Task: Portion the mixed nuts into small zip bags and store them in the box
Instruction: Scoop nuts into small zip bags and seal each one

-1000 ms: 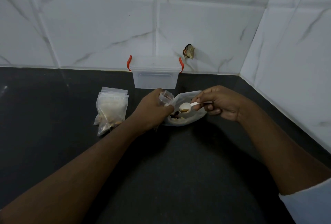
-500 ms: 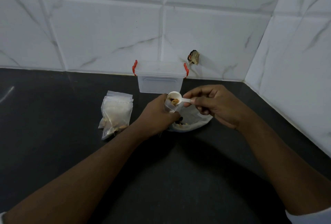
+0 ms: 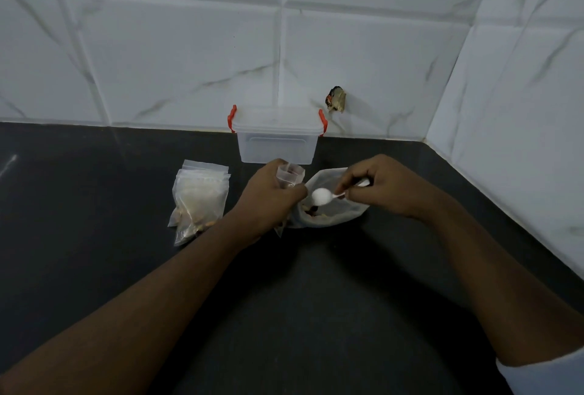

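My left hand (image 3: 268,197) grips a small clear zip bag (image 3: 290,175) upright with its mouth open. My right hand (image 3: 384,187) pinches the handle of a white plastic spoon (image 3: 321,196), whose bowl hangs over the large open bag of mixed nuts (image 3: 331,208) on the black counter. Nuts show in the bottom of that large bag. A clear lidded box with red latches (image 3: 277,135) stands against the tiled wall just behind both hands. A stack of filled small zip bags (image 3: 199,200) lies to the left of my left hand.
The black counter (image 3: 94,236) runs to a white tiled wall at the back and another on the right, meeting in a corner. A small dark fitting (image 3: 336,103) sticks out of the back wall near the box.
The spoon went from above the large bag up to the small bag's mouth with nuts in it, then came back down over the large bag. The left hand kept holding the small bag.
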